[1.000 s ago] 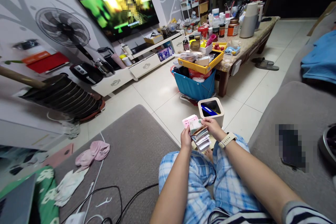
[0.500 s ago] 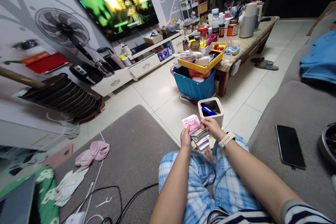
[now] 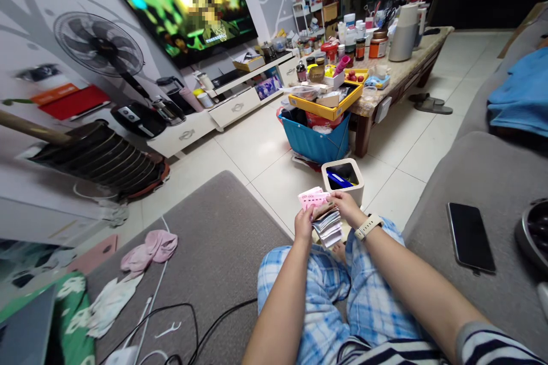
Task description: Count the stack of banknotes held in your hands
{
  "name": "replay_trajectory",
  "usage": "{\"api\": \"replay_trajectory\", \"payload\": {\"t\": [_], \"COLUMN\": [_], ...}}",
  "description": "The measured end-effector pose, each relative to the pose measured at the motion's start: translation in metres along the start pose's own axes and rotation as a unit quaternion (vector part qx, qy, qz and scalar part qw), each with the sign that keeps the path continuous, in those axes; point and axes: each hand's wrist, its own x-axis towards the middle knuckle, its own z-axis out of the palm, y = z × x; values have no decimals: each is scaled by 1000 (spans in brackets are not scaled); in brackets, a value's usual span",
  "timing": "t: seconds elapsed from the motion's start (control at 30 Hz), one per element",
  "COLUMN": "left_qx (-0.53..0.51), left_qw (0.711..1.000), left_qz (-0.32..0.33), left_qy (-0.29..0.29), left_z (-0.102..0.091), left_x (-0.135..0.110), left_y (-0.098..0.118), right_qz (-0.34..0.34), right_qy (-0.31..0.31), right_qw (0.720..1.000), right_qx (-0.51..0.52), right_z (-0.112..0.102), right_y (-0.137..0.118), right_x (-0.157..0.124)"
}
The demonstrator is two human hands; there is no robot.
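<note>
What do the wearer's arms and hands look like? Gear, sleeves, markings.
Left hand: no glove, nothing on the wrist; its sleeve isn't in view. Right hand: no glove; cream wrist strap with small slots. Right sleeve: short, grey, with dark-and-white stripes.

Indoor light was moderate and fairly even; a diffuse glare patch lay on the glossy floor tiles [image 3: 266, 147], the television [image 3: 156, 14] glowed in saturated yellow and green, and the opening [image 3: 492, 3] at upper right was nearly black. Wide-angle distortion stretched the fan [image 3: 99, 48] and smeared detail toward the left edge. Banknotes [image 3: 314, 199] appeared reasonably clear, fine print unreadable; mosaic blocks masked part of the television picture.
</note>
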Motion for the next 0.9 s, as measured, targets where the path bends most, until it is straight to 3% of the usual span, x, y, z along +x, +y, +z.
{"api": "replay_trajectory", "payload": {"t": [0.13, 0.37, 0.9], "left_qx": [11, -22, -50], "left_qw": [1000, 998, 996], "left_qz": [10, -8, -2], "left_qy": [2, 60, 70], "left_z": [-2, -4, -3], "left_x": [2, 6, 8], "left_y": [-2, -6, -6], "right_qz": [-4, -15, 16], "right_qy": [10, 8, -24], "right_qw": [1000, 1000, 999], "right_qx": [1, -2, 41], "right_z": [-1, 2, 6], "right_y": [2, -5, -12], "right_x": [2, -3, -9]}}
